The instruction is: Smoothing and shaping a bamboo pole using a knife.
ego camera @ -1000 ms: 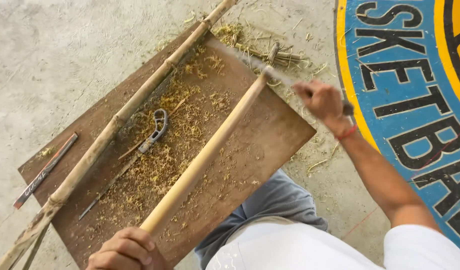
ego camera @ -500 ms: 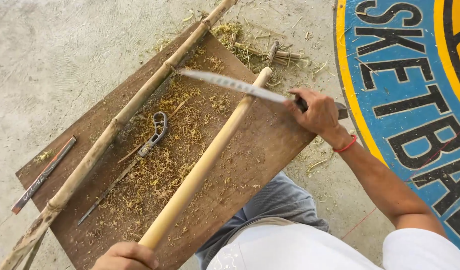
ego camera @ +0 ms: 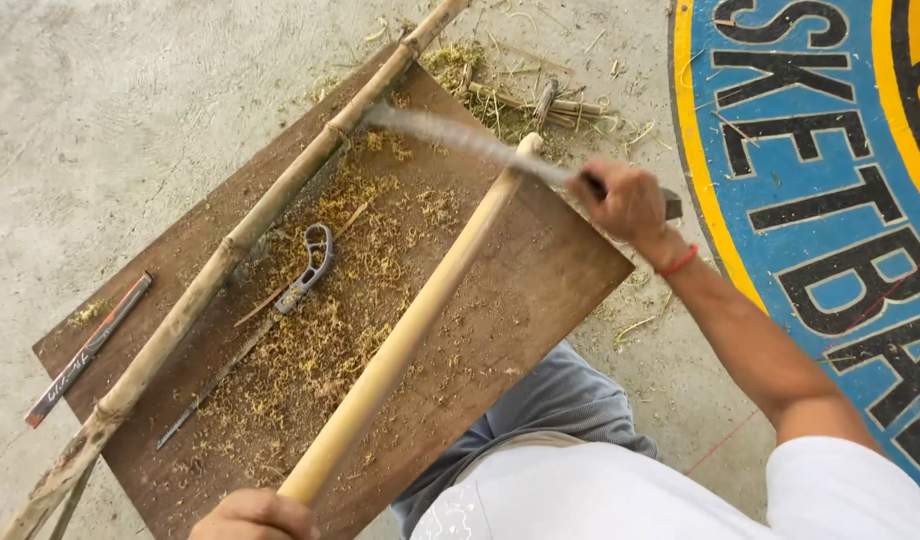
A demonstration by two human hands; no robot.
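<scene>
Since before: your right hand (ego camera: 628, 203) has swung the long knife (ego camera: 460, 137) back to the far tip of the peeled pole, and the blade is a blur; half a second ago it lay flat across the pole just below that tip.

Right hand: your fingers are shut tight round the knife handle, past the far right edge of the brown board (ego camera: 550, 290). I think you hold it there so the blade can reach the pole end.

Left hand: your left hand (ego camera: 252, 516) is closed round the near end of the pole, at the near edge of the board. That looks like it keeps the pole from rolling.

Peeled pole: one smooth yellow pole (ego camera: 410, 330) lies slanted over the board, from your left hand up to the far right corner.

Rough pole: one rough bamboo pole (ego camera: 230, 250) with knots lies along the far left side of the board, sticking out past both ends.

Small tool: one grey tool with a ring handle (ego camera: 313, 258) rests in the middle of the board, between the two poles.

Shavings: lots of yellow shavings (ego camera: 330, 330) cover the board; too many to count.

Dark strip: one flat dark strip (ego camera: 85, 350) lies at the left corner of the board.

Floor: one painted blue and yellow sign (ego camera: 830, 200) is on the floor to your right.
</scene>
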